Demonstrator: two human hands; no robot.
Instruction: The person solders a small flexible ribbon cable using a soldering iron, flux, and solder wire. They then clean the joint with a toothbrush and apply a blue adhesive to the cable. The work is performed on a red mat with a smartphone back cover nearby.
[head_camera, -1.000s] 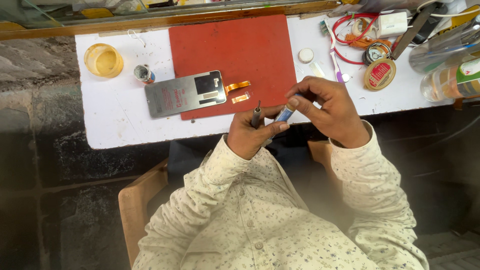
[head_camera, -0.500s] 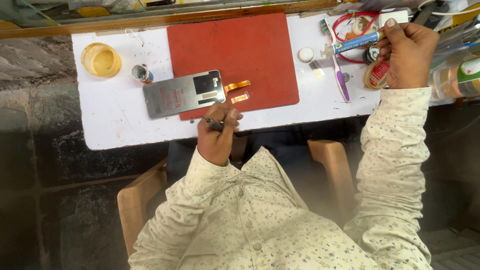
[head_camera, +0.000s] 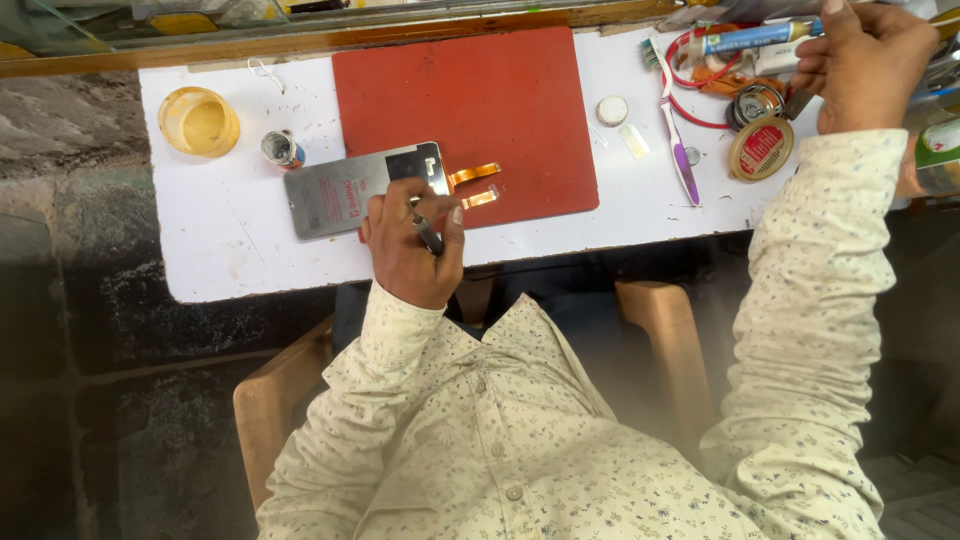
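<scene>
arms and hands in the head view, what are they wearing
Both arms are in long sleeves of one cream shirt, printed all over with small dark flecks or sprigs. The left sleeve and right sleeve end in buttoned-style cuffs at the wrists. A buttoned placket runs down the front. The left hand and right hand are bare: no gloves, rings or watch can be seen.

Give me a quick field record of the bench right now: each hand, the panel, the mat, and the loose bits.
left hand: grips a thin dark tool, fingers resting on the metal panel
right hand: at the table's far right corner, holding a blue tube
metal panel: flat, half on the red mat, two orange flex cables beside it
white table: amber cup, small vial, purple toothbrush, round tin
</scene>
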